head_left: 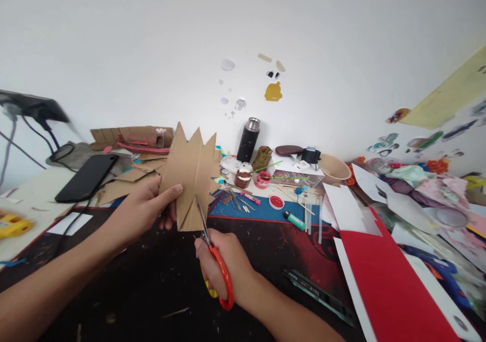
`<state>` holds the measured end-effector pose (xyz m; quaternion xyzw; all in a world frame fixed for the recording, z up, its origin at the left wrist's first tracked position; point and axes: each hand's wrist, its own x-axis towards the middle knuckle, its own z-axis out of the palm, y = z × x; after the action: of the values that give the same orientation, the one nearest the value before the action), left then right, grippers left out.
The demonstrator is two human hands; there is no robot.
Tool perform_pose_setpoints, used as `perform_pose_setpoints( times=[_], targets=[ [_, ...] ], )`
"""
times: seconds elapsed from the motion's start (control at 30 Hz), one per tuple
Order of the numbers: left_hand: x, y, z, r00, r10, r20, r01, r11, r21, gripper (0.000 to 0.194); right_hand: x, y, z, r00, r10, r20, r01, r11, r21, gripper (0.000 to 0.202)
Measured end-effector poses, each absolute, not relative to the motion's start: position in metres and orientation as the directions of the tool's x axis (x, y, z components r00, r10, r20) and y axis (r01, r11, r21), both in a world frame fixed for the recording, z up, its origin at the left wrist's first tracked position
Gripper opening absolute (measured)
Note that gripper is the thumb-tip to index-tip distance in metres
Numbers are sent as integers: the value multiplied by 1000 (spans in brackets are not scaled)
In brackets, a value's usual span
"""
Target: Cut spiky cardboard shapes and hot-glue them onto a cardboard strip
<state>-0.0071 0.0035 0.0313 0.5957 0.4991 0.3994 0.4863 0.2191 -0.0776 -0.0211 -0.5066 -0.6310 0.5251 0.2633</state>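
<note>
My left hand (154,205) grips the left edge of an upright piece of brown cardboard (192,172), thumb on its near face. Zigzag points run along the cardboard's top edge, and creases cross its lower part. In my right hand (228,261) is a pair of scissors (224,273) with red and yellow handles. The blades point up and lie at the lower right part of the cardboard, against a slanted line there. I cannot tell how far apart the blades are. Several fingers of my left hand are hidden behind the cardboard.
A utility knife (319,294) lies on the dark mat at right, near a red sheet (395,281). Behind are a black thermos (248,140), paint jars (243,176), a green lighter (295,220) and small sticks. A black phone (87,177) and cardboard scraps (121,185) lie at left.
</note>
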Motion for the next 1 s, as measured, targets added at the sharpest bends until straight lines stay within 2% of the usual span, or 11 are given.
perform_pose_setpoints(
  times=[0.43,0.8,1.0],
  targets=[
    [-10,5,27,202,979,-23,218,-22,976,58,217,-80,-16,-304,934,-189,393,-58,-918,35],
    [-8,3,30,192,981,-16,226,-28,974,56,218,-75,-14,-343,937,-65,435,97,-895,36],
    [-6,3,33,188,982,-8,245,-39,969,59,218,-75,-15,-337,932,-134,400,13,-917,33]
  ],
)
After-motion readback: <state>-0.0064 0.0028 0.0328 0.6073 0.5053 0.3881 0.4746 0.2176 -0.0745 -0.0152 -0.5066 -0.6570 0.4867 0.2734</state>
